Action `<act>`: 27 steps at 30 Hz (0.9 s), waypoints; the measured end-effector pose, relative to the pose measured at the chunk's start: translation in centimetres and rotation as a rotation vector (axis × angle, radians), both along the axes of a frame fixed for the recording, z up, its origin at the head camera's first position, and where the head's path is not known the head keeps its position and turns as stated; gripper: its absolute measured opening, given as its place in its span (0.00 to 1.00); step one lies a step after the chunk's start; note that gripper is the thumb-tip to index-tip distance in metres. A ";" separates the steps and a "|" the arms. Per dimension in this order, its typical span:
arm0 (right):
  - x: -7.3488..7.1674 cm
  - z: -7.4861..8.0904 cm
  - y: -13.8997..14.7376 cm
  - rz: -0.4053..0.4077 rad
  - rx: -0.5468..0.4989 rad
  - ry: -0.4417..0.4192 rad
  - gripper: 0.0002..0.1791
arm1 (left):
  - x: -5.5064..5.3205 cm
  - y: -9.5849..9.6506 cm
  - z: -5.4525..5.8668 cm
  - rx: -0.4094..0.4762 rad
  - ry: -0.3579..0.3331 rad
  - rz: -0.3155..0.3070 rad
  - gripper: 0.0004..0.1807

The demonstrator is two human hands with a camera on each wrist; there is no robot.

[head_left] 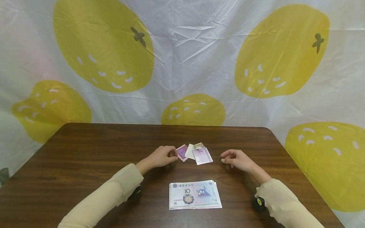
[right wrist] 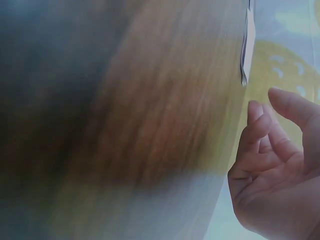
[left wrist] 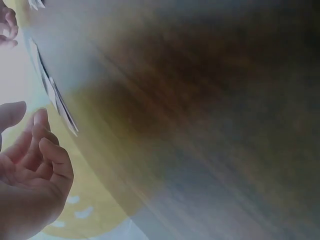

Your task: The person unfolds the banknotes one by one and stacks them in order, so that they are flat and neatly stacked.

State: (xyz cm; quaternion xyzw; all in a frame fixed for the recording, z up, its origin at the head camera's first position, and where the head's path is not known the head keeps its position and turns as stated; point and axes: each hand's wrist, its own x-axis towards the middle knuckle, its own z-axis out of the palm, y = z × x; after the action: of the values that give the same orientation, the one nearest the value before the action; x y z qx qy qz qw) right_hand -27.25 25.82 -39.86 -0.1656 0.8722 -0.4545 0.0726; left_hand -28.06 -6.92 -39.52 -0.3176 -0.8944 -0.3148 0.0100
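Three small groups of play banknotes lie overlapped mid-table in the head view: a magenta one (head_left: pixel 182 151), a cream and olive one (head_left: pixel 190 152) and a pale violet one (head_left: pixel 203 156) on top. My left hand (head_left: pixel 163 156) is at the magenta note's left edge; whether it touches is unclear. Loosely bent fingers and a separate thumb show in the left wrist view, with nothing between them. To the right of the notes, apart from them, my right hand (head_left: pixel 239 160) hovers, fingers relaxed and holding nothing. Closer to me lies a neat stack of larger 10 yuan play notes (head_left: pixel 195 194).
The brown wooden table (head_left: pixel 94 152) has rounded far corners. Behind it hangs a white cloth (head_left: pixel 194 63) printed with yellow lemons. A small dark object (head_left: pixel 4 175) shows at the far left edge. Dark wrist devices (head_left: pixel 259 202) sit at the sleeve cuffs.
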 end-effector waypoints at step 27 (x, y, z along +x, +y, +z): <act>-3.1 -0.6 -1.9 -0.006 0.059 -0.031 0.18 | -1.9 3.7 0.8 -0.138 -0.041 0.069 0.13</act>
State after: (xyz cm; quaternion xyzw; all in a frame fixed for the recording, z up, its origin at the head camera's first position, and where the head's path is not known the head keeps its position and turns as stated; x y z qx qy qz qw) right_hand -30.33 23.96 -40.42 -0.1536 0.8845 -0.4314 0.0894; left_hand -30.01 -3.23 -38.69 -0.2800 -0.9244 -0.2582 -0.0194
